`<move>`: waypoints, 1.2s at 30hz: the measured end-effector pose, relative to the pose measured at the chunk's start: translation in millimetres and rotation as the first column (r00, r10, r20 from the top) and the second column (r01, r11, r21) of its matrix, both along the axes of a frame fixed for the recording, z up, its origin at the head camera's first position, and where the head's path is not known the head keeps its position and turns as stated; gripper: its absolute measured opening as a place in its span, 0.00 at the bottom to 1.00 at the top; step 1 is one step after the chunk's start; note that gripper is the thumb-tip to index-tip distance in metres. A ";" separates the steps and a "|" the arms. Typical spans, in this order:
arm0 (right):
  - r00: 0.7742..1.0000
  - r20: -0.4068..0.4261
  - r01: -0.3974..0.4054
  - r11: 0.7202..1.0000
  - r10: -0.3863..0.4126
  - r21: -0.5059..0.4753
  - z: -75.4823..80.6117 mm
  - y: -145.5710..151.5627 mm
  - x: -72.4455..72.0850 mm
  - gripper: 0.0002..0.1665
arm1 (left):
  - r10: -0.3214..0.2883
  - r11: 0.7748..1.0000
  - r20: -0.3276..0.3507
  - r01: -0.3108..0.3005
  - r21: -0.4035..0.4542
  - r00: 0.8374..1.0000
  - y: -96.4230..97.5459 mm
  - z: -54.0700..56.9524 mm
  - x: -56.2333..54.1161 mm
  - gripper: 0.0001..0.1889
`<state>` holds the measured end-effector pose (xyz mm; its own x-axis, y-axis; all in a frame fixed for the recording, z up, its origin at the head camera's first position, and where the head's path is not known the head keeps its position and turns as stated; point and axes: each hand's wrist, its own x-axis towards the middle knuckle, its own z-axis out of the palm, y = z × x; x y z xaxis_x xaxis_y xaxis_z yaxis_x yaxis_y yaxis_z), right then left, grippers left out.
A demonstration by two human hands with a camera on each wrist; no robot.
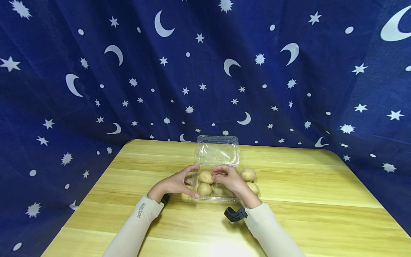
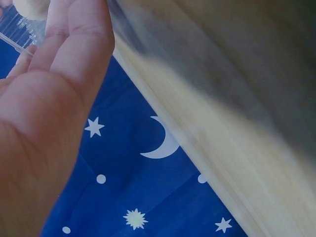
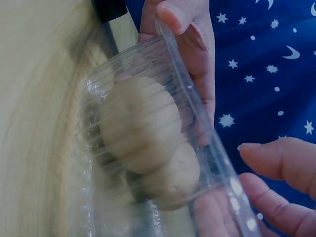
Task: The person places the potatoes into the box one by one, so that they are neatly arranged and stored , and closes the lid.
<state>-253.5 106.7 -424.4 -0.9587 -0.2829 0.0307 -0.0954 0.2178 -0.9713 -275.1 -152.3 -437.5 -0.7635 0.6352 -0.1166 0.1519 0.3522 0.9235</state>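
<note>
A clear plastic clamshell box (image 1: pixel 221 198) stands on the table with its lid (image 1: pixel 217 150) raised at the back. Two potatoes, a rear one (image 1: pixel 205 177) and a front one (image 1: pixel 204 190), lie in its left part. My left hand (image 1: pixel 176 182) holds the box's left side, thumb at the front corner. In the right wrist view that thumb (image 3: pixel 173 17) presses on the rim. My right hand (image 1: pixel 230 180) reaches over the box beside the rear potato; its thumb and fingers (image 3: pixel 269 202) stand apart with nothing between them. In the left wrist view my left palm (image 2: pixel 44 103) hides most of the box.
Right of the box two more potatoes lie on the table, one (image 1: pixel 248 174) behind the other (image 1: pixel 254 187), which my right wrist partly covers. The wooden table (image 1: pixel 305 221) extends to both sides. A dark blue curtain (image 1: pixel 205 71) with moons and stars hangs behind it.
</note>
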 end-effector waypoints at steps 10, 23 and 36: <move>0.998 -0.031 -0.060 0.995 0.058 -0.079 -3.5 8.5 -0.8 0.24 | -0.005 1.000 0.002 0.005 0.007 1.000 0.2 2.0 2.2 0.59; 0.990 -0.093 -0.106 0.993 0.101 -0.045 1.5 19.9 -0.8 0.24 | -0.007 1.000 0.001 0.007 0.005 1.000 0.3 3.2 2.2 0.59; 0.988 -0.105 -0.115 0.993 0.111 -0.039 8.4 33.9 -2.9 0.24 | -0.007 1.000 -0.004 0.007 0.001 1.000 -0.5 2.9 3.0 0.59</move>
